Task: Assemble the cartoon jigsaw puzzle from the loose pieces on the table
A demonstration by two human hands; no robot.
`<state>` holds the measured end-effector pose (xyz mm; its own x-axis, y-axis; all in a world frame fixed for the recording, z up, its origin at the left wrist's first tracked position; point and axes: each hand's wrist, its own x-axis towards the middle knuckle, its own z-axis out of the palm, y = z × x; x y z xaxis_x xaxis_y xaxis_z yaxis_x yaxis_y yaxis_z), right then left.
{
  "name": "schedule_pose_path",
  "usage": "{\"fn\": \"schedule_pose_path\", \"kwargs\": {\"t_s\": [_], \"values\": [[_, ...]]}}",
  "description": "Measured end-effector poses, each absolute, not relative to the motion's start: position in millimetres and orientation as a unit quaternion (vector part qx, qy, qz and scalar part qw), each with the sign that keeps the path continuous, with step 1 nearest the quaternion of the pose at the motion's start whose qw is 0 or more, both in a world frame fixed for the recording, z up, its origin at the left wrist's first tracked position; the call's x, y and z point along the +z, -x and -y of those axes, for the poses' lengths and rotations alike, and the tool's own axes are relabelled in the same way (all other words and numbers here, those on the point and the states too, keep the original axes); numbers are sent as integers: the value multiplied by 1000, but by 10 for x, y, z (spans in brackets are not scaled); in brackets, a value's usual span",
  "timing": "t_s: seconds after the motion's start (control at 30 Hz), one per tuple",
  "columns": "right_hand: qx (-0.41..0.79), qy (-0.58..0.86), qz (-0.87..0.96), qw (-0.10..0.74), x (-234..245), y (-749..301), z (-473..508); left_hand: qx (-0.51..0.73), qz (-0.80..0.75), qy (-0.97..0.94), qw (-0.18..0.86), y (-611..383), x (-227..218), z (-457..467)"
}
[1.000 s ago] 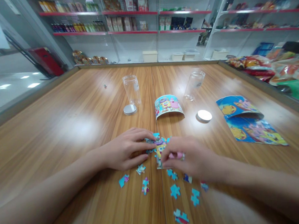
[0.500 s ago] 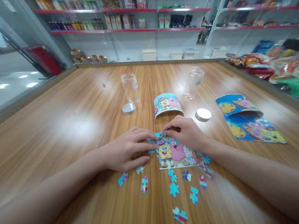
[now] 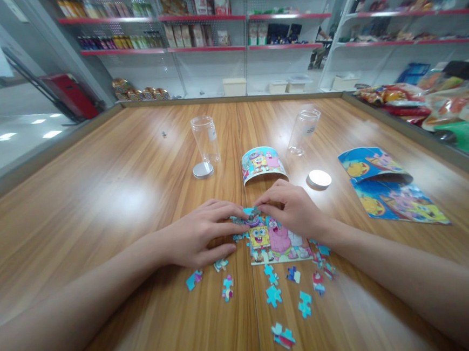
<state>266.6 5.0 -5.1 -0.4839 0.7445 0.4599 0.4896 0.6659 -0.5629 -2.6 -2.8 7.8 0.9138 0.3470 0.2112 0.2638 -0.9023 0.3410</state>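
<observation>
A partly joined cartoon jigsaw puzzle (image 3: 279, 242) lies on the wooden table in front of me. My left hand (image 3: 206, 233) rests palm down, fingers apart, with its fingertips on the puzzle's upper left part. Thumb and forefinger of my right hand (image 3: 291, 206) are pinched on a small puzzle piece (image 3: 256, 211) at the puzzle's top edge; the fingers partly cover it. Several loose pieces lie nearer to me, among them a light blue one (image 3: 274, 296) and another blue one (image 3: 305, 304). More pieces lie beside the puzzle, some partly under my hands.
Beyond the puzzle stands a curled picture sheet (image 3: 262, 162). Two clear jars (image 3: 205, 140) and their silver lids (image 3: 319, 179) are farther back. Blue picture sheets (image 3: 398, 197) lie at the right. Snack bags (image 3: 394, 98) sit past the table's right edge; stocked shelves line the wall.
Both hands stay almost where they were. The right fingers have shifted very slightly at the puzzle's top edge, still pinching the piece; the view has moved a little.
</observation>
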Motion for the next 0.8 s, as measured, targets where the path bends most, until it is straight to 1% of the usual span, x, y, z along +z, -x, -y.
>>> {"fn": "schedule_pose_path", "kwargs": {"t_s": [0.4, 0.63, 0.8], "values": [[162, 374, 851, 332, -76, -2672, -53, 124, -166, -966, 153, 22, 112, 47], [117, 359, 877, 298, -155, -2691, -88, 127, -164, -966, 153, 31, 102, 40], [63, 347, 885, 304, -92, -2699, -31, 136, -160, -965, 157, 23, 102, 34]]}}
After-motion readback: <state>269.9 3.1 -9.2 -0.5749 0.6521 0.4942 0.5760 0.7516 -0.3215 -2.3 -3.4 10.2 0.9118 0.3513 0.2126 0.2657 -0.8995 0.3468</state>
